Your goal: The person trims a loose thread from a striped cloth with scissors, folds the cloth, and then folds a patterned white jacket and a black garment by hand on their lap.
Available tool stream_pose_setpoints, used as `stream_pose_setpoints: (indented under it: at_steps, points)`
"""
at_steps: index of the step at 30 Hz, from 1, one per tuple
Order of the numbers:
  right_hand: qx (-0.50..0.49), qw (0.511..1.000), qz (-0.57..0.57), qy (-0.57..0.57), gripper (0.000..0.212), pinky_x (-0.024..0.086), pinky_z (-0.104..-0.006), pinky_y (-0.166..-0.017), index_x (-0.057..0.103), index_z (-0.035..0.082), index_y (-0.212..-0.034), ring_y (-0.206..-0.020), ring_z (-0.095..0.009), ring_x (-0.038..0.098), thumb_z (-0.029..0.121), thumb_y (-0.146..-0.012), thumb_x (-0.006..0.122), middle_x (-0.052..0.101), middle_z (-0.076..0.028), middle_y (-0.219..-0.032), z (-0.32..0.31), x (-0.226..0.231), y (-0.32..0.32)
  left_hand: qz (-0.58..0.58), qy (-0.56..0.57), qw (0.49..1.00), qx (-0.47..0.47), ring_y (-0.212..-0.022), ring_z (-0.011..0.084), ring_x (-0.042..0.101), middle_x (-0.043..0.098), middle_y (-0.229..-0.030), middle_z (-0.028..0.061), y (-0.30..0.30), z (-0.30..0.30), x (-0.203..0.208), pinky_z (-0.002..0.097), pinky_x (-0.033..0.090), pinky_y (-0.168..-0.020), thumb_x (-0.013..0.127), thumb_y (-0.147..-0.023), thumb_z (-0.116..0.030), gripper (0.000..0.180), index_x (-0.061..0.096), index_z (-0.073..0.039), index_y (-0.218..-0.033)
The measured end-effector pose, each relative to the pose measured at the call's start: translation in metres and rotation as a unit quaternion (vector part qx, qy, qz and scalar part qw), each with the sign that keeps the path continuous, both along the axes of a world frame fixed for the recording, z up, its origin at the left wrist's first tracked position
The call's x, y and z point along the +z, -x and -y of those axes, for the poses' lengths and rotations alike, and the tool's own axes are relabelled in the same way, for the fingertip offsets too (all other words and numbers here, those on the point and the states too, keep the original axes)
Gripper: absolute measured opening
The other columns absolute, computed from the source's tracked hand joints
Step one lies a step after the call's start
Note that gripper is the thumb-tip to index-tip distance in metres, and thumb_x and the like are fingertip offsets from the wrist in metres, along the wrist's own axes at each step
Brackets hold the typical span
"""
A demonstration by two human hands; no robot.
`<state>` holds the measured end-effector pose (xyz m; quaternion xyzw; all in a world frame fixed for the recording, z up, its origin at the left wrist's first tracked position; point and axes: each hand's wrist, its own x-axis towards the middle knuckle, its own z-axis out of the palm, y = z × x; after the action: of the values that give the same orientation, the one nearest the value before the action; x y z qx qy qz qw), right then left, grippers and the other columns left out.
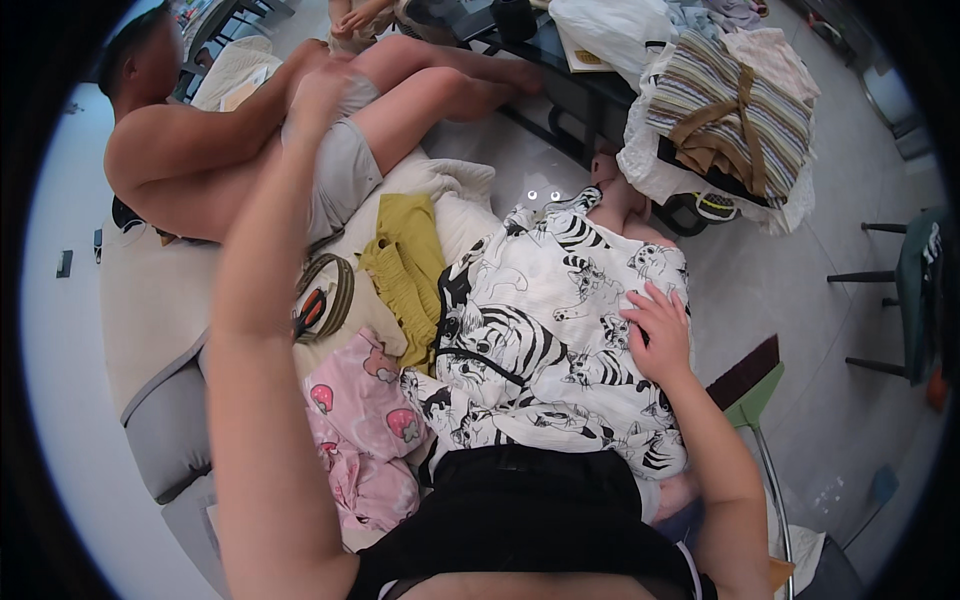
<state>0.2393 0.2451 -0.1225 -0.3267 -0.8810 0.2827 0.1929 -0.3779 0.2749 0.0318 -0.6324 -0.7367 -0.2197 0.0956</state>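
Black-trimmed white cat-print garment (520, 340) spread over our lap. Our right hand (662, 335) rests released on its right side, fingers spread. Our left hand (322, 98), blurred, reaches toward the seated person (190, 165); we cannot tell whether it grips. Mustard-yellow garment (403, 265) and pink strawberry-print cloth (365, 395) lie just left.

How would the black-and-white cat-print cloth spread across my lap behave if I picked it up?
The cat-print cloth would probably hang floppy, since it drapes in soft wrinkles. It seems likely to be light for its spread, as the fabric looks thin. Pushed, it may bunch up rather than slide flat, because its near edge already lies in folds.
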Motion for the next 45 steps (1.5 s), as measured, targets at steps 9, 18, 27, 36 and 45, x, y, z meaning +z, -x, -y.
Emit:
stream_pose_setpoints:
  at_steps: [9,18,27,36,45]
  points:
    - [-0.029,1.000,0.000,0.010,0.020,0.026,-0.0489,-0.111,0.070,0.013,-0.091,-0.124,-0.026,0.051,0.006,-0.075,0.061,0.066,-0.002,-0.116,0.004,-0.001,-0.016,0.156,0.456,0.871,0.099,-0.116,0.0346,0.056,0.062,-0.120,0.0189,-0.277,-0.044,-0.230,0.0422,0.044,-0.096,0.043,-0.090,-0.064,0.069,0.063,-0.005,-0.119]
    - [-0.021,1.000,0.003,0.007,0.019,0.027,-0.0480,-0.109,0.070,0.015,-0.089,-0.121,-0.025,0.053,0.006,-0.075,0.061,0.067,0.000,-0.113,-0.001,0.002,-0.013,0.713,0.074,0.696,0.042,-0.074,0.0128,0.060,0.065,-0.094,0.0036,-0.251,-0.039,-0.197,0.0268,0.050,-0.069,0.061,-0.077,0.006,0.062,0.046,-0.001,-0.137]
    - [0.003,1.000,0.001,0.027,0.020,0.035,-0.0449,-0.105,0.069,0.012,-0.095,-0.114,-0.025,0.057,0.009,-0.077,0.061,0.068,-0.005,-0.106,-0.024,-0.011,-0.003,0.789,0.089,0.607,-0.028,-0.104,0.0168,0.061,0.064,-0.113,0.0086,-0.257,0.063,-0.162,0.0273,0.048,-0.090,0.050,-0.072,0.014,0.078,0.030,-0.001,-0.146]
    - [-0.190,0.858,-0.107,0.465,0.053,0.047,-0.0315,-0.090,0.052,0.000,-0.129,-0.109,-0.021,0.060,0.016,-0.081,0.069,0.064,-0.013,-0.117,-0.095,-0.052,0.126,0.773,0.067,0.630,0.012,-0.095,0.0147,0.062,0.063,-0.113,0.0101,-0.295,0.023,-0.122,0.0255,0.050,-0.083,0.057,-0.084,0.007,0.065,0.032,0.000,-0.144]
    - [-0.008,0.946,-0.070,0.315,0.028,0.045,-0.0281,-0.087,0.067,0.008,-0.099,-0.098,-0.015,0.059,-0.005,-0.074,0.063,0.064,0.000,-0.102,-0.063,-0.019,0.070,0.636,0.171,0.748,-0.077,-0.098,0.0098,0.061,0.066,-0.109,0.0043,-0.261,0.085,-0.118,0.0250,0.047,-0.089,0.049,-0.078,0.016,0.058,0.053,-0.003,-0.132]
